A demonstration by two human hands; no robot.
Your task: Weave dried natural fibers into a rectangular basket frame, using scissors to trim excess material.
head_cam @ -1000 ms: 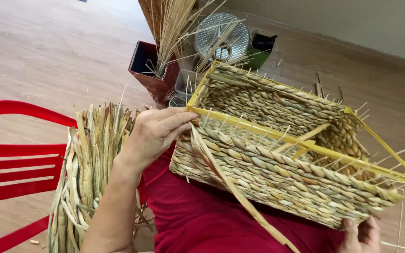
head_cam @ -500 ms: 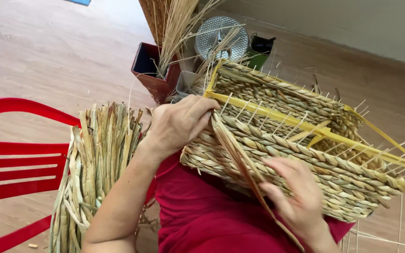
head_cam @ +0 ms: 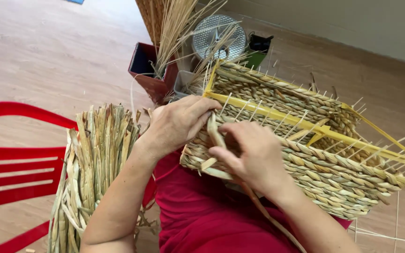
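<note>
Head view is showing a half-woven rectangular basket (head_cam: 305, 154) of twisted straw lying tilted across the lap, its yellow frame (head_cam: 277, 117) running along the top edge with thin stakes sticking out. Left hand (head_cam: 176, 124) is pressing against the basket's near corner, its grip clenched on the rim. Right hand (head_cam: 254, 154) is pinching a flat straw strand (head_cam: 214, 136) against the basket's side wall. A bundle of dried straw (head_cam: 92, 164) is resting on the red chair (head_cam: 15, 154) just beside the left forearm.
</note>
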